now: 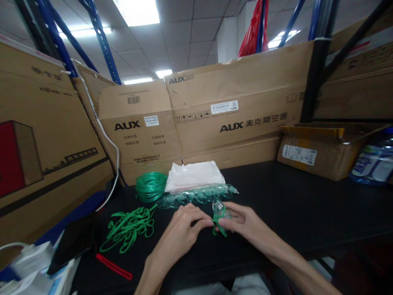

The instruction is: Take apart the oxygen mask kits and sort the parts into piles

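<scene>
My right hand [241, 218] is closed around a small clear plastic piece [218, 207] that has a green elastic cord [217, 224] looped about it. The thumb and forefinger of my left hand [186, 223] pinch the cord's left side, close against the plastic. Just behind both hands lies a row of nested clear-green plastic cups [196, 198], mask-like in shape. A loose heap of green elastic cords [132, 227] rests on the black table to the left. Where my fingers cover the plastic piece, its shape is hidden.
Beyond the cups sit a stack of white plastic bags [195, 175] and a coil of green tubing [150, 186]. Cardboard panels [227, 119] wall the back. An open carton [313, 151] and a blue bottle [373, 159] stand right; a phone [73, 241] with red strap [114, 267] lies left.
</scene>
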The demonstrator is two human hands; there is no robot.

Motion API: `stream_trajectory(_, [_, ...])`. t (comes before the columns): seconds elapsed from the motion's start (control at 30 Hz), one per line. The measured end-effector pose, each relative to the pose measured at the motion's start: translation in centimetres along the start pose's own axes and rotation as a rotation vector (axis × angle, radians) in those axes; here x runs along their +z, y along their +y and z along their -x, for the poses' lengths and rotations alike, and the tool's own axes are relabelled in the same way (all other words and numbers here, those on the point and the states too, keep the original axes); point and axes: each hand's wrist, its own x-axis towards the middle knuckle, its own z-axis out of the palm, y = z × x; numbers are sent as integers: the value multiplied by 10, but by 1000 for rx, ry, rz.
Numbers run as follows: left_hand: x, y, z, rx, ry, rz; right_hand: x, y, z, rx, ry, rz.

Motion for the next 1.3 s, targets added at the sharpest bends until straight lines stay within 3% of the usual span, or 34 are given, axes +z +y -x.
stream_trajectory(0.33, [-24, -15, 5, -93, 135, -37, -17, -15, 6, 2, 107, 4])
stream_trajectory(0.6, [6, 15, -4, -129, 266, 221, -6, -10, 4, -52, 73, -2])
stream_trajectory(0.77, [18, 21, -7, -241, 224, 320, -1, -5, 5, -100, 66, -51])
stream_trajectory(0.9, [20, 26, -5, -237, 245, 196, 4, 0, 6, -183, 96, -12])
stream_trajectory(1.1, [23, 24, -4, -166, 215, -16, 2, 1, 12, -333, 170, 374])
stream_trajectory(1.3, [14, 20, -5, -57, 146, -172, -14, 0, 13, -177, 227, 143])
